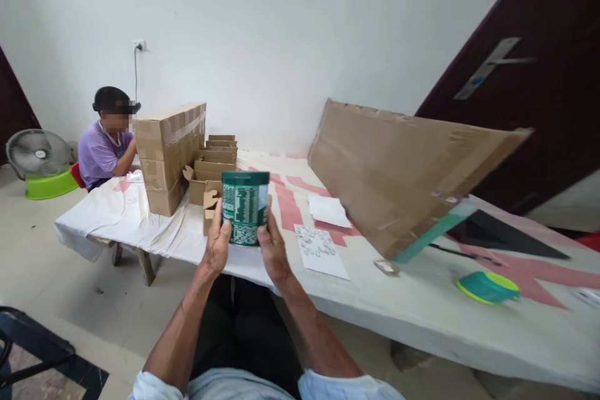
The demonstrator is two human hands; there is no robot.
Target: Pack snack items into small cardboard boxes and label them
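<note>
A green canister (245,207) with a darker green lid and pale printed text stands upright between my hands, close to the table's front edge. My left hand (217,244) wraps its left side, thumb toward the label. On the other side, my right hand (273,247) grips it the same way, fingers mostly hidden behind. Just behind and left of the canister, open cardboard boxes (212,165) stand in a row. A printed sheet (321,251) lies to the right of my right hand, with a blank white paper (329,210) beyond it.
Taped cardboard boxes (162,159) are stacked left, beside a seated person (104,144) in purple. A large cardboard sheet (403,169) leans on the right. Nearer are a green-and-yellow tape roll (488,287) and a dark triangular piece (509,234). A fan (40,153) stands far left.
</note>
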